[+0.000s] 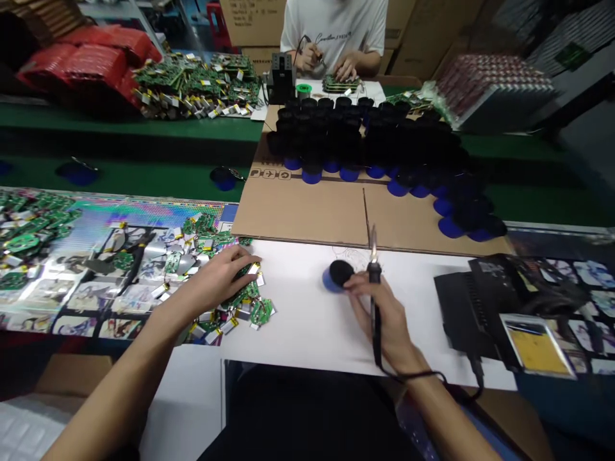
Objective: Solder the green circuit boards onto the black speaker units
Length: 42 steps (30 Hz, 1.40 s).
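Note:
My left hand (218, 282) reaches into a heap of small green circuit boards (240, 304) on the white sheet (298, 320), its fingers curled over one board. My right hand (384, 314) grips a soldering iron (373, 282), tip pointing away from me, with its cord trailing back over my wrist. The same hand's fingers touch a small black and blue round part (339, 274) lying on the white sheet.
A cardboard sheet (307, 211) ahead carries several black and blue cylinders (384, 147). A black soldering station (485, 301) and a yellow sponge tray (538, 346) sit at right. More circuit boards (29, 237) lie at left. Across the bench another person (336, 38) works on boards.

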Each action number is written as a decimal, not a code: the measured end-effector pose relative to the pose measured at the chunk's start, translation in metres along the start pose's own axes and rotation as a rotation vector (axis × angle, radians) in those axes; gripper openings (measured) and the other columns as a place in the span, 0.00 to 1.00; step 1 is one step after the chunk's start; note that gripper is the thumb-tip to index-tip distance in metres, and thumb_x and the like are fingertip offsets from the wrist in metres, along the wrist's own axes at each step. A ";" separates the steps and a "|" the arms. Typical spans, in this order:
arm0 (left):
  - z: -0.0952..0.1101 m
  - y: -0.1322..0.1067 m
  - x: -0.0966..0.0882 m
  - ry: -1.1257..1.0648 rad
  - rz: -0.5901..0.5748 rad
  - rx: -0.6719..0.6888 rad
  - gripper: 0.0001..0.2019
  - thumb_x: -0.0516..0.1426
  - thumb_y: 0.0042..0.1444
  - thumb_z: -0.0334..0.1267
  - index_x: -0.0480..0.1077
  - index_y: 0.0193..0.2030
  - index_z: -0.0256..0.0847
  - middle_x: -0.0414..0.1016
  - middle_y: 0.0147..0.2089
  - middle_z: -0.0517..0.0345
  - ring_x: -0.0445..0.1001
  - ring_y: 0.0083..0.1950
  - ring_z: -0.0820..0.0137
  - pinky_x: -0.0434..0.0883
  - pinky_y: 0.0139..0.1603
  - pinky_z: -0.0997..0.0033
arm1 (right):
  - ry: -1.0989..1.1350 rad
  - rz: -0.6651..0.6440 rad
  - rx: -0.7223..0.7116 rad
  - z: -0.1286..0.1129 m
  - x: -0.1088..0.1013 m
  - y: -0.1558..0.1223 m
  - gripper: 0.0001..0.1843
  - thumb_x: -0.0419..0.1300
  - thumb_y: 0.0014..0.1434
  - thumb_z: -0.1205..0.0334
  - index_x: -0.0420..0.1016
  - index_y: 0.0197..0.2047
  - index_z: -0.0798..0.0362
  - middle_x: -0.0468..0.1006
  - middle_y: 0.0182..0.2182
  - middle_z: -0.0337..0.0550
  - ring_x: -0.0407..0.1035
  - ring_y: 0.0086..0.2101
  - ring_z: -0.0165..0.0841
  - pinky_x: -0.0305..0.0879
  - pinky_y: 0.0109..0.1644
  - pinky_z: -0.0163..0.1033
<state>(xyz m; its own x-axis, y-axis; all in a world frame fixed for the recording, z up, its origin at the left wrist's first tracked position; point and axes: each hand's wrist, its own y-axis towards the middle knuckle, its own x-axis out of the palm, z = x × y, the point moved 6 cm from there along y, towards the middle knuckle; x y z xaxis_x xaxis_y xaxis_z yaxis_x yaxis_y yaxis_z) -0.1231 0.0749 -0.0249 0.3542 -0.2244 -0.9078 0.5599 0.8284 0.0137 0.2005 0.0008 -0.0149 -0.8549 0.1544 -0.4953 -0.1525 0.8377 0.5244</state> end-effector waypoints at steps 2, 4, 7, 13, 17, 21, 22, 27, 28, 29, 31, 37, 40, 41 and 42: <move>0.001 0.005 -0.003 0.001 0.025 0.009 0.18 0.54 0.74 0.51 0.77 0.56 0.43 0.75 0.49 0.47 0.78 0.53 0.55 0.78 0.54 0.52 | -0.014 -0.091 -0.077 -0.018 0.007 -0.019 0.18 0.62 0.63 0.78 0.74 0.50 0.46 0.84 0.46 0.47 0.79 0.48 0.41 0.79 0.53 0.52; 0.003 0.010 -0.009 -0.007 0.082 0.022 0.17 0.55 0.73 0.52 0.78 0.49 0.42 0.75 0.48 0.48 0.78 0.51 0.57 0.77 0.52 0.54 | -0.013 -0.144 -0.076 -0.026 0.010 -0.032 0.20 0.61 0.63 0.79 0.74 0.51 0.46 0.84 0.45 0.48 0.79 0.47 0.41 0.81 0.50 0.51; 0.010 0.017 -0.018 -0.112 0.160 -0.013 0.17 0.58 0.71 0.54 0.76 0.41 0.43 0.78 0.42 0.52 0.78 0.44 0.62 0.76 0.47 0.62 | 0.022 -0.131 -0.026 -0.030 0.006 -0.036 0.20 0.62 0.62 0.78 0.73 0.51 0.45 0.85 0.45 0.48 0.80 0.47 0.43 0.81 0.50 0.54; 0.047 0.036 -0.030 -0.574 0.254 -0.160 0.15 0.69 0.61 0.51 0.77 0.41 0.41 0.79 0.33 0.57 0.72 0.29 0.71 0.69 0.30 0.72 | 0.108 0.035 0.109 -0.033 0.005 -0.006 0.21 0.70 0.61 0.69 0.70 0.54 0.45 0.84 0.51 0.49 0.80 0.50 0.42 0.81 0.53 0.52; 0.093 0.059 -0.021 -0.759 0.208 -0.071 0.15 0.71 0.58 0.49 0.78 0.38 0.40 0.80 0.34 0.56 0.72 0.30 0.72 0.71 0.33 0.70 | 0.325 0.111 0.175 -0.033 0.021 0.023 0.21 0.72 0.62 0.64 0.68 0.53 0.43 0.82 0.53 0.47 0.82 0.46 0.36 0.83 0.48 0.46; 0.117 0.071 -0.007 -0.806 0.207 -0.015 0.13 0.69 0.62 0.49 0.79 0.38 0.41 0.82 0.37 0.54 0.77 0.40 0.66 0.75 0.43 0.64 | 0.536 0.264 0.271 -0.029 0.020 0.033 0.16 0.71 0.64 0.64 0.68 0.49 0.44 0.82 0.42 0.38 0.83 0.41 0.32 0.85 0.46 0.40; 0.120 0.072 -0.003 -0.841 0.198 0.008 0.12 0.67 0.65 0.49 0.79 0.40 0.42 0.83 0.41 0.52 0.79 0.44 0.64 0.76 0.48 0.62 | 0.566 0.274 0.288 -0.028 0.017 0.034 0.16 0.71 0.64 0.65 0.68 0.48 0.44 0.82 0.41 0.37 0.83 0.41 0.32 0.85 0.46 0.40; 0.126 0.065 0.022 -1.113 -0.052 0.043 0.14 0.65 0.67 0.47 0.77 0.53 0.43 0.84 0.50 0.49 0.84 0.50 0.63 0.81 0.51 0.62 | 0.496 0.324 0.314 -0.022 -0.013 0.031 0.18 0.72 0.62 0.65 0.67 0.47 0.44 0.83 0.39 0.36 0.83 0.36 0.30 0.85 0.42 0.39; 0.126 0.063 0.026 -1.141 -0.095 0.010 0.13 0.66 0.66 0.46 0.76 0.51 0.42 0.84 0.45 0.50 0.84 0.45 0.65 0.81 0.46 0.65 | 0.461 0.344 0.315 -0.020 -0.019 0.029 0.18 0.72 0.62 0.65 0.67 0.47 0.45 0.83 0.39 0.36 0.82 0.34 0.30 0.85 0.41 0.38; 0.124 0.061 0.029 -1.156 -0.120 -0.024 0.12 0.65 0.67 0.46 0.76 0.48 0.41 0.84 0.40 0.52 0.84 0.39 0.66 0.81 0.41 0.66 | 0.438 0.361 0.317 -0.018 -0.024 0.026 0.18 0.72 0.62 0.64 0.67 0.47 0.45 0.83 0.39 0.36 0.82 0.34 0.30 0.85 0.40 0.38; 0.121 0.059 0.031 -1.143 -0.103 -0.072 0.11 0.64 0.67 0.46 0.76 0.45 0.39 0.82 0.34 0.54 0.82 0.34 0.67 0.80 0.35 0.69 | 0.422 0.363 0.326 -0.014 -0.031 0.019 0.18 0.72 0.61 0.65 0.67 0.47 0.45 0.82 0.38 0.36 0.81 0.33 0.29 0.84 0.39 0.38; 0.126 0.055 0.011 -0.902 0.334 0.093 0.04 0.63 0.65 0.30 0.80 0.41 0.41 0.82 0.45 0.50 0.83 0.49 0.65 0.83 0.50 0.63 | 0.338 0.195 0.300 -0.008 -0.033 -0.007 0.18 0.70 0.61 0.68 0.70 0.50 0.45 0.81 0.40 0.40 0.81 0.43 0.35 0.81 0.53 0.47; 0.140 0.048 0.004 -0.644 0.490 0.233 0.10 0.60 0.64 0.23 0.79 0.42 0.42 0.82 0.47 0.53 0.82 0.49 0.68 0.82 0.52 0.65 | 0.337 0.128 0.256 -0.010 -0.025 -0.010 0.25 0.73 0.59 0.67 0.68 0.54 0.44 0.81 0.52 0.46 0.78 0.56 0.41 0.72 0.67 0.58; 0.146 0.046 0.004 -0.560 0.511 0.284 0.11 0.60 0.65 0.22 0.79 0.44 0.42 0.82 0.48 0.53 0.83 0.49 0.68 0.82 0.52 0.65 | 0.353 0.122 0.243 -0.012 -0.021 -0.008 0.28 0.74 0.58 0.67 0.67 0.55 0.43 0.81 0.56 0.47 0.76 0.59 0.43 0.69 0.70 0.60; 0.151 0.044 0.005 -0.491 0.524 0.325 0.13 0.59 0.66 0.21 0.80 0.46 0.43 0.82 0.50 0.53 0.83 0.50 0.68 0.83 0.53 0.66 | 0.370 0.124 0.237 -0.013 -0.016 -0.007 0.30 0.76 0.56 0.67 0.66 0.56 0.42 0.80 0.58 0.47 0.75 0.61 0.43 0.67 0.72 0.61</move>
<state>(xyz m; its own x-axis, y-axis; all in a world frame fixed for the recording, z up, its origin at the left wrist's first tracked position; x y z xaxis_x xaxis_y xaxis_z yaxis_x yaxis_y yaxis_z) 0.0159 0.0326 0.0343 0.8804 -0.1097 -0.4614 0.3928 0.7140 0.5796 0.2091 -0.0142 -0.0013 -0.9858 0.0999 -0.1349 0.0434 0.9280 0.3701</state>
